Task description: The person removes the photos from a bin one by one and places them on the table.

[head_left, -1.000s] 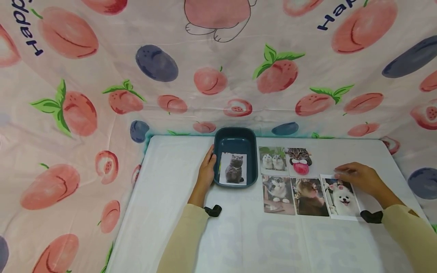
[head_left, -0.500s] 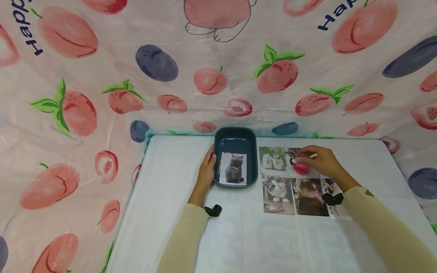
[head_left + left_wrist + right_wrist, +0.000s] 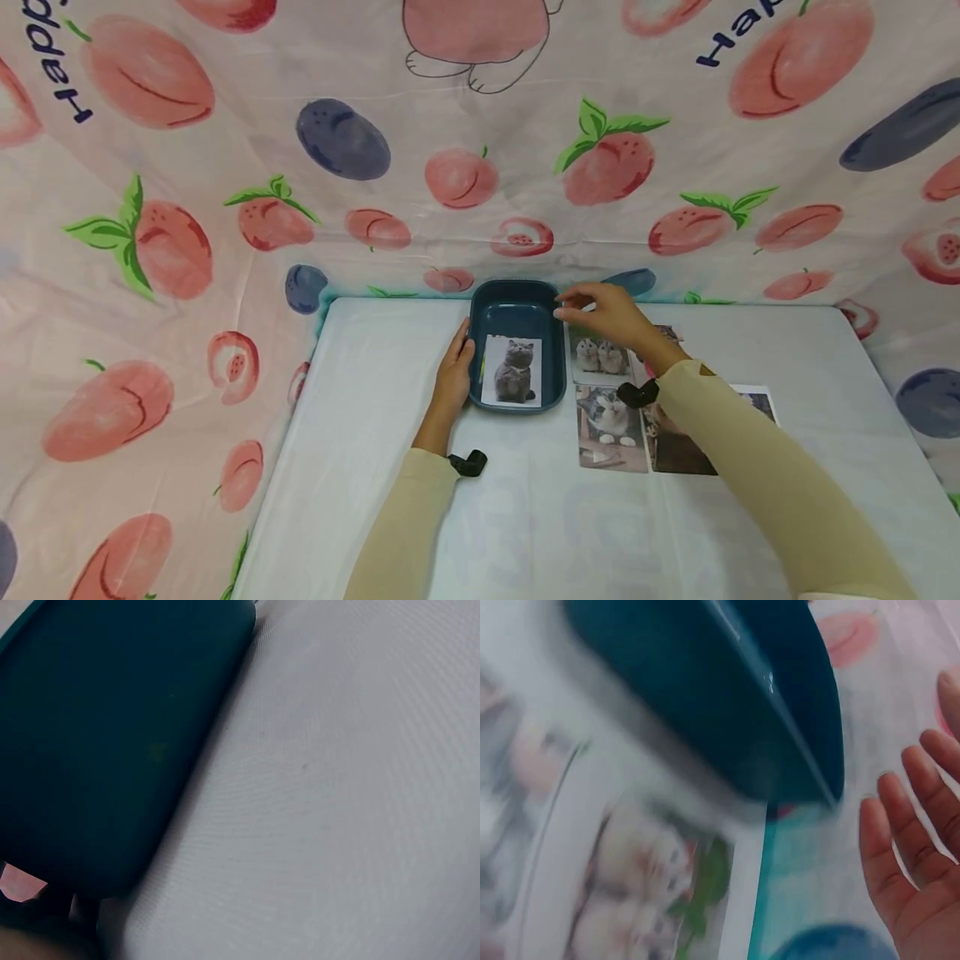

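Observation:
A dark teal rectangular tray (image 3: 517,304) stands near the back edge of the table. Inside it lies a photo card of a grey cat (image 3: 516,371). My left hand (image 3: 453,371) holds the tray's left wall, thumb at the rim and fingers along the outside. Close to the right rim is my right hand (image 3: 603,312), holding nothing. Its fingers (image 3: 922,847) show extended and spread in the right wrist view, apart from the tray wall. Under that arm are photo cards, among them one of two small white animals (image 3: 600,357) and one of a grey-and-white cat (image 3: 611,425).
A white cloth covers the table (image 3: 525,525). More photo cards, including a dark one (image 3: 686,446), lie partly hidden beneath my right sleeve (image 3: 757,467). A fruit-printed curtain (image 3: 525,125) hangs behind the table and at its sides.
My right hand has swept left from the white dog card, across the upper cards, to the tray's right rim. My left hand and the tray stay in place.

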`<action>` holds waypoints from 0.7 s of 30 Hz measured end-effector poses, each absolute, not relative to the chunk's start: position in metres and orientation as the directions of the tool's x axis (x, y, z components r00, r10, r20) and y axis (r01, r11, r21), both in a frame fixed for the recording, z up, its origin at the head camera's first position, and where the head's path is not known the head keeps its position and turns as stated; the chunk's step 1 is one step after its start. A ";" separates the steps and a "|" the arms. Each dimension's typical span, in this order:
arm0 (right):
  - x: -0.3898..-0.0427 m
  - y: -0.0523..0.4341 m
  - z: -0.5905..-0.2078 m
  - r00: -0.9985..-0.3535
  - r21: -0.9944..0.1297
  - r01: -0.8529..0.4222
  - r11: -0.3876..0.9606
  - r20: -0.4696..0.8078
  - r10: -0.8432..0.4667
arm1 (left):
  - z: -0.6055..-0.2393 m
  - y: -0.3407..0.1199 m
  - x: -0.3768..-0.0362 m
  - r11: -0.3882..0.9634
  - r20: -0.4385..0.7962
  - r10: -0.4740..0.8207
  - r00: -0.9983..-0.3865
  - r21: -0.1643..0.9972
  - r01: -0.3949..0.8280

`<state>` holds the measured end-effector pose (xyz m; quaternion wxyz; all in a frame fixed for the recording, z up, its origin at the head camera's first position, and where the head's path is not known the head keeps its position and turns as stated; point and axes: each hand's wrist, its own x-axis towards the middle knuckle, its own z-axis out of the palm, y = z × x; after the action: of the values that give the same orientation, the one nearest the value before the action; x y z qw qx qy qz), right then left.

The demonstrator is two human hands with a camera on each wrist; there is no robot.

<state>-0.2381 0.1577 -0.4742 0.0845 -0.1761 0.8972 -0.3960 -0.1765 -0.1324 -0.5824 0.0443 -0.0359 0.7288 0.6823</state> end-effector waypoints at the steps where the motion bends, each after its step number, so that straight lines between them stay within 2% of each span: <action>1: -0.241 0.150 -0.473 -0.921 -0.746 -0.255 0.615 -0.007 -0.390 | -0.582 -0.132 -0.177 0.066 -0.115 0.007 -0.993 0.991 -0.114; 4: -0.251 0.129 -0.472 -0.908 -0.749 -0.269 0.606 -0.012 -0.418 | -0.581 -0.132 -0.177 0.068 -0.122 0.003 -0.993 0.990 -0.121; 9: -0.265 0.098 -0.476 -0.863 -0.732 -0.262 0.628 -0.114 -0.493 | -0.580 -0.132 -0.176 0.085 -0.133 -0.002 -0.991 0.988 -0.132; 15: -0.274 0.067 -0.485 -0.783 -0.627 -0.303 0.718 -0.266 -0.562 | -0.581 -0.133 -0.176 0.085 -0.147 -0.004 -0.989 0.986 -0.146; 21: -0.274 0.050 -0.492 -0.791 -0.553 -0.270 0.788 -0.339 -0.509 | -0.575 -0.133 -0.174 0.067 -0.155 0.009 -0.988 0.986 -0.154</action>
<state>-0.2738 0.0495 -0.4916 0.2430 -0.2132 0.9138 -0.2460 -0.1745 -0.1326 -0.5747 0.0600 -0.0497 0.7280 0.6812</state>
